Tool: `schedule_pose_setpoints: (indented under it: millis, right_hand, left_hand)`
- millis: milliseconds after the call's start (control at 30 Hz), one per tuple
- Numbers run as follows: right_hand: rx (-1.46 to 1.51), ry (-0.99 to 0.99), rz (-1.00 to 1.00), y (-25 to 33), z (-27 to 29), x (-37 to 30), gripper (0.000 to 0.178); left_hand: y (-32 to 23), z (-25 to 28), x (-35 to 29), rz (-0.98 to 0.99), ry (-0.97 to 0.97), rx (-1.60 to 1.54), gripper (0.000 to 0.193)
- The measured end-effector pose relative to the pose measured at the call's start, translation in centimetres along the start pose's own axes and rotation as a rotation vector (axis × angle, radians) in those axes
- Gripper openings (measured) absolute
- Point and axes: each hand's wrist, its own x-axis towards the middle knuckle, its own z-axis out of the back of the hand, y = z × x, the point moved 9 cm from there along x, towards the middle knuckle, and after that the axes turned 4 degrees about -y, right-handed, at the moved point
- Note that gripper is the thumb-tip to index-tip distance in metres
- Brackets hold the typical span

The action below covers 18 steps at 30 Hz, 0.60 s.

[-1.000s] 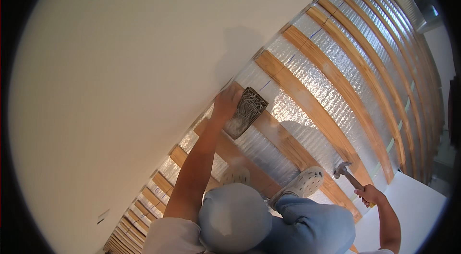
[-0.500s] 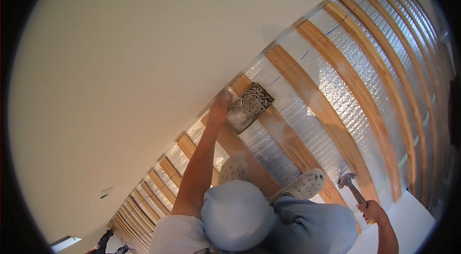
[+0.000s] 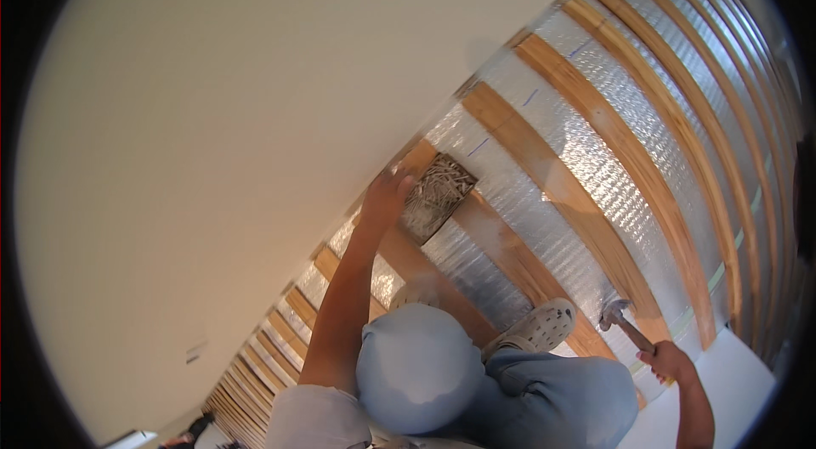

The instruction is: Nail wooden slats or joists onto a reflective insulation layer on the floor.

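My left hand [image 3: 389,194] reaches forward to the wall side of an open rectangular box of nails [image 3: 440,194]. Its fingers are bent close together against the box's near-wall edge. What they hold, if anything, is hidden. The box lies across the wooden battens [image 3: 501,237], heaped with loose silvery nails at its far end. Low on the right, my right hand [image 3: 667,361] is closed round the handle of a claw hammer [image 3: 614,313]. The hammer's metal head points forward, just over the silver foil and beside a batten.
Parallel battens run from the pale wall [image 3: 212,126] over silver foil sheeting [image 3: 484,266], marked with blue lines. My knees [image 3: 421,364] are bent, and a pale clog [image 3: 544,326] rests on the battens. A white panel [image 3: 731,381] lies at the right. Someone's dark sleeve [image 3: 200,428] shows far left.
My left hand, blurred before, now shows sharply beside the box. The whole view has shifted slightly. My right hand still grips the hammer in nearly the same place.
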Motion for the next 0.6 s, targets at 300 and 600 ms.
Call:
schedule_pose_setpoints:
  millis: [300,600]
  right_hand:
    - [-0.039,-0.085,0.107,-0.4,-1.6,-0.5,0.045]
    - [0.862,-0.034,0.041,-3.2,-15.2,4.9,0.010]
  left_hand:
    - [-10.1,-0.3,-2.2,-0.002,0.046,0.067,0.098]
    - [-11.6,-0.2,-2.8,-0.011,-0.054,0.166,0.100]
